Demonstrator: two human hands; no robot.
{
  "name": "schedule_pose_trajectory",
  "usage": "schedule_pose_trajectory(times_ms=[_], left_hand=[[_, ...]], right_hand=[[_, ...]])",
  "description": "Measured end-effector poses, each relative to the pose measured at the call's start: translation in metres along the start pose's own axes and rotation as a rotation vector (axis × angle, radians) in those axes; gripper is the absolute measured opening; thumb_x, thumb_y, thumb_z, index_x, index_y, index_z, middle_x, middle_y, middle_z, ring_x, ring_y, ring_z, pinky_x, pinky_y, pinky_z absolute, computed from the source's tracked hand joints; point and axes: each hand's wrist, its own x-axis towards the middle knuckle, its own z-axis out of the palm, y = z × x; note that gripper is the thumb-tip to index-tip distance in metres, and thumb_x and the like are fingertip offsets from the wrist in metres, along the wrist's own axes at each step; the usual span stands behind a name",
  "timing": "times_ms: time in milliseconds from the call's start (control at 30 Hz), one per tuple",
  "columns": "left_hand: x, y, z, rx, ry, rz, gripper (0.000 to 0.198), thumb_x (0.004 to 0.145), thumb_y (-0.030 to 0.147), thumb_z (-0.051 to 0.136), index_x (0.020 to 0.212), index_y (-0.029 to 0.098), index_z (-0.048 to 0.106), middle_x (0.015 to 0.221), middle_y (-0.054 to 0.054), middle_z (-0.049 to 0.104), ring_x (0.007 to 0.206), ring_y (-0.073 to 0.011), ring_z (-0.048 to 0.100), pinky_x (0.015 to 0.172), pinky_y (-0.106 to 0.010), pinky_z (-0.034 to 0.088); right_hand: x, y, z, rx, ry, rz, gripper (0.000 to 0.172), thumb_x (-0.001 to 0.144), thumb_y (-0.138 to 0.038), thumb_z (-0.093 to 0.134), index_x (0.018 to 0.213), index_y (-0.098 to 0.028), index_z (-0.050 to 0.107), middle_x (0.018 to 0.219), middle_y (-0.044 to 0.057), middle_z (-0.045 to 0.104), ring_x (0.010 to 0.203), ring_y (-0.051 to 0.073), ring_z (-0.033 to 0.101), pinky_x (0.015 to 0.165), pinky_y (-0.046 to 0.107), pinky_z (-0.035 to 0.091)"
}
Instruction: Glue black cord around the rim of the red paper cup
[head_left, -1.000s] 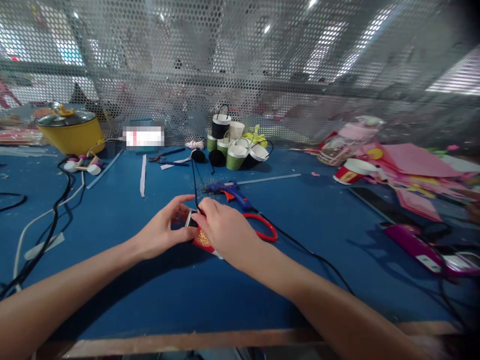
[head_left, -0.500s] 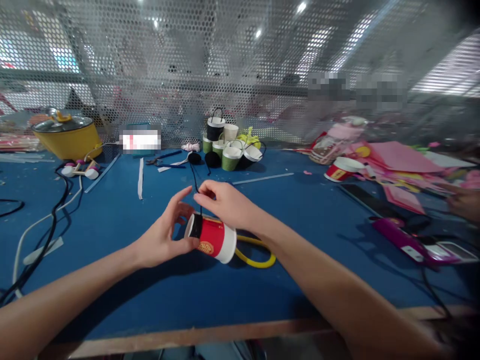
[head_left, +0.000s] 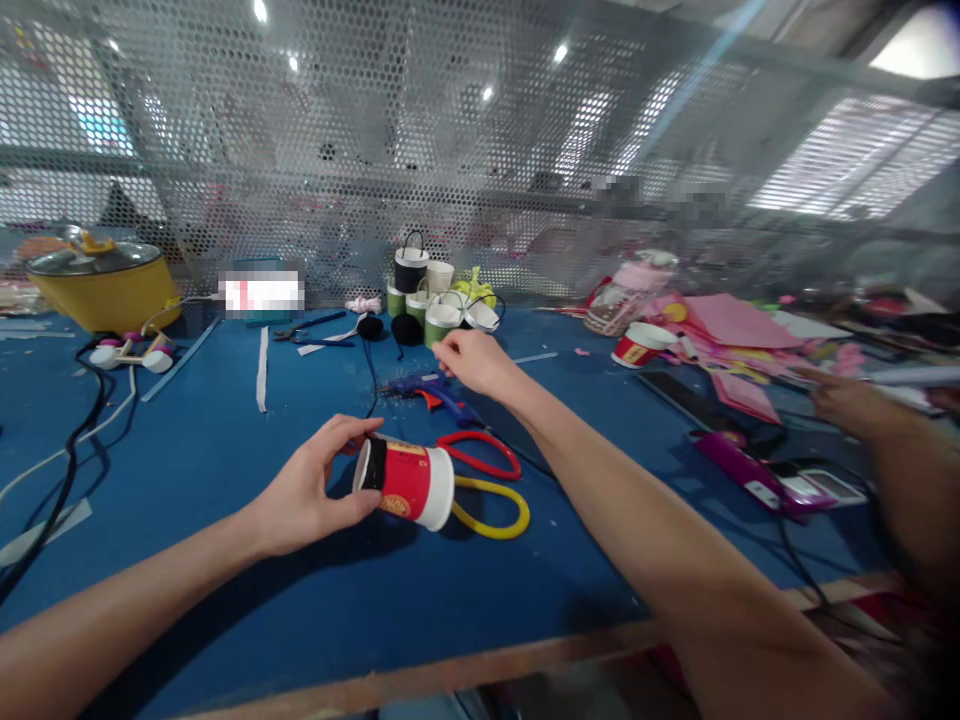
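Observation:
My left hand (head_left: 307,492) is closed round the black-lined base end of a red paper cup (head_left: 411,484), which lies on its side on the blue table (head_left: 225,430). My right hand (head_left: 474,362) is stretched out farther back, just above a blue glue gun (head_left: 433,390), with its fingers loosely bent and nothing visible in them. A thin black cord (head_left: 370,372) runs from the cup toward the back. Scissors with one red and one yellow handle (head_left: 491,490) lie right beside the cup's mouth.
A cluster of green, white and black cups (head_left: 435,298) stands at the back by the mesh wall. A yellow pot (head_left: 101,285) and cables (head_left: 71,450) are left. A second red cup (head_left: 637,345), pink paper (head_left: 731,325) and another person's hand (head_left: 847,402) are right.
My right hand has let go at the cup and moved back over the glue gun. The cup now rests in my left hand alone, and the view has tilted up and right.

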Motion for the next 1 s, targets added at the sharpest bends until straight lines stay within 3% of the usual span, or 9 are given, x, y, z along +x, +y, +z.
schedule_pose_trajectory(times_ms=[100,167,267,367,500,667,800,933,1000], left_hand=[[0.0,-0.001,-0.002,0.008,0.033,-0.031,0.055,0.073,0.025,0.061,0.126,0.02,0.044,0.108,-0.006,0.047,0.098,-0.0211,0.046,0.091,-0.039,0.039],[0.001,0.0,-0.003,0.02,0.056,-0.052,0.057,0.073,0.025,0.061,0.127,0.02,0.043,0.108,-0.006,0.046,0.098,-0.0212,0.046,0.09,-0.039,0.04],[0.003,0.001,-0.005,0.045,0.085,-0.084,0.06,0.071,0.026,0.061,0.127,0.018,0.043,0.106,-0.007,0.046,0.096,-0.021,0.047,0.088,-0.038,0.041],[0.005,-0.001,-0.007,0.068,0.097,-0.097,0.061,0.07,0.027,0.061,0.128,0.017,0.042,0.107,-0.007,0.046,0.095,-0.0208,0.047,0.089,-0.038,0.041],[0.006,-0.005,-0.011,0.096,0.105,-0.082,0.062,0.07,0.027,0.062,0.128,0.017,0.043,0.107,-0.007,0.047,0.096,-0.0206,0.048,0.091,-0.038,0.041],[0.007,-0.009,-0.014,0.083,0.108,-0.056,0.063,0.07,0.026,0.064,0.129,0.019,0.043,0.107,-0.006,0.047,0.097,-0.0211,0.048,0.09,-0.038,0.041],[0.008,-0.011,-0.015,0.05,0.107,-0.037,0.062,0.07,0.027,0.064,0.129,0.021,0.043,0.107,-0.006,0.047,0.098,-0.0214,0.048,0.091,-0.041,0.041],[0.009,-0.014,-0.017,0.034,0.106,-0.03,0.062,0.07,0.026,0.065,0.129,0.021,0.044,0.107,-0.007,0.047,0.098,-0.0213,0.047,0.092,-0.042,0.04],[0.01,-0.015,-0.018,0.037,0.117,-0.019,0.062,0.07,0.026,0.066,0.128,0.021,0.045,0.106,-0.006,0.047,0.097,-0.021,0.047,0.092,-0.042,0.04]], right_hand=[[-0.007,0.02,0.006,-0.092,-0.065,0.046,0.019,0.066,-0.012,0.065,0.052,-0.018,0.053,0.052,0.002,0.055,0.062,0.018,0.057,0.054,0.025,0.04],[-0.009,0.027,0.018,-0.105,-0.077,0.068,0.016,0.059,-0.008,0.067,0.054,-0.018,0.056,0.059,0.004,0.059,0.07,0.022,0.059,0.059,0.028,0.042],[-0.008,0.032,0.033,-0.065,-0.029,0.104,0.013,0.061,-0.007,0.063,0.069,-0.016,0.061,0.076,0.009,0.063,0.084,0.025,0.058,0.068,0.031,0.043],[-0.007,0.036,0.035,0.043,-0.016,0.153,0.018,0.065,-0.009,0.06,0.081,-0.017,0.06,0.071,0.006,0.062,0.075,0.021,0.058,0.064,0.03,0.043],[-0.02,0.036,0.021,0.27,-0.091,0.174,0.01,0.068,-0.01,0.054,0.074,-0.018,0.055,0.054,-0.002,0.053,0.053,0.013,0.052,0.05,0.024,0.041],[-0.044,0.025,0.004,0.563,-0.205,0.139,0.005,0.074,-0.019,0.054,0.071,-0.017,0.056,0.065,-0.001,0.059,0.056,0.008,0.053,0.055,0.021,0.046],[-0.059,0.017,-0.001,0.836,-0.285,0.208,0.016,0.068,-0.029,0.067,0.067,-0.015,0.057,0.059,-0.001,0.058,0.049,0.007,0.052,0.048,0.02,0.045],[-0.073,0.01,-0.004,0.768,-0.349,0.108,0.023,0.069,-0.034,0.068,0.072,-0.012,0.065,0.05,-0.002,0.056,0.039,0.006,0.045,0.037,0.019,0.034],[-0.08,0.006,-0.005,0.671,-0.329,0.05,0.024,0.07,-0.035,0.067,0.075,-0.012,0.067,0.049,-0.002,0.056,0.04,0.007,0.046,0.038,0.02,0.035]])
